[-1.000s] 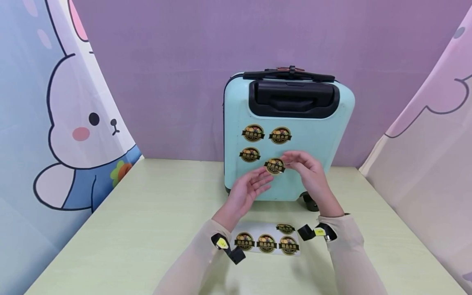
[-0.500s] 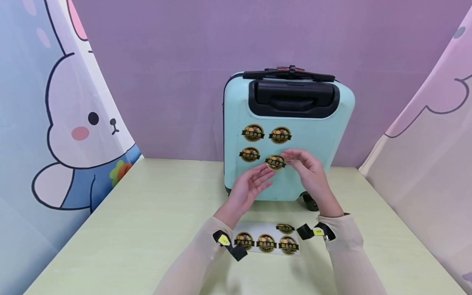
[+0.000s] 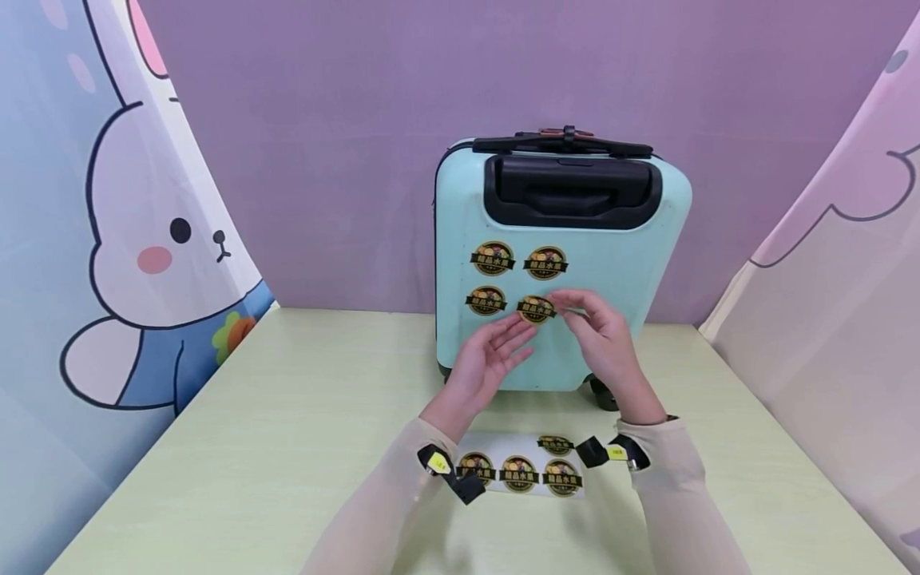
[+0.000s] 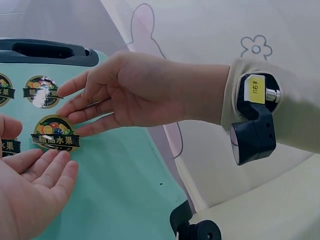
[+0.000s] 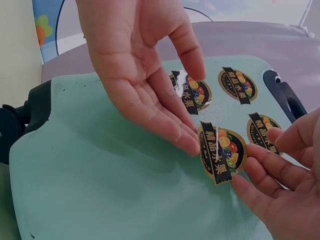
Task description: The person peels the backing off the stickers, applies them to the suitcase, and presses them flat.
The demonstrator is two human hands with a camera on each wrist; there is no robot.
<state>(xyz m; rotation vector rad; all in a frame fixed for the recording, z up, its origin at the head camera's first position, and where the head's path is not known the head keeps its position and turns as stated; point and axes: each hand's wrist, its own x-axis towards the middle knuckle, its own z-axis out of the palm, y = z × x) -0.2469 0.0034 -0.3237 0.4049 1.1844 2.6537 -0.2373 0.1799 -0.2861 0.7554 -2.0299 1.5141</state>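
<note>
A round black-and-gold fruit sticker (image 3: 537, 309) is held in front of the mint suitcase (image 3: 611, 279). My right hand (image 3: 600, 335) pinches it by its right edge with thumb and fingers, as the right wrist view shows close up. Below and left of it is my left hand (image 3: 485, 363), palm up with fingers extended, fingertips at the sticker's lower left edge. Three matching stickers are on the case: upper left (image 3: 492, 259), upper right (image 3: 545, 263) and lower left (image 3: 485, 300). The held one overlaps the spot right of the lower left sticker.
A white sticker sheet (image 3: 528, 487) bearing several more stickers lies on the pale table (image 3: 323, 447), partly covered by the left wrist camera. The suitcase stands upright, its black handle recess (image 3: 573, 194) near the top and a wheel (image 3: 604, 394) at lower right. A purple curtain (image 3: 323, 160) hangs behind.
The pinched sticker has risen slightly, level with the lower left sticker, and tilted back a little. My left hand has shifted slightly up along with it; the right hand keeps its pinch.
</note>
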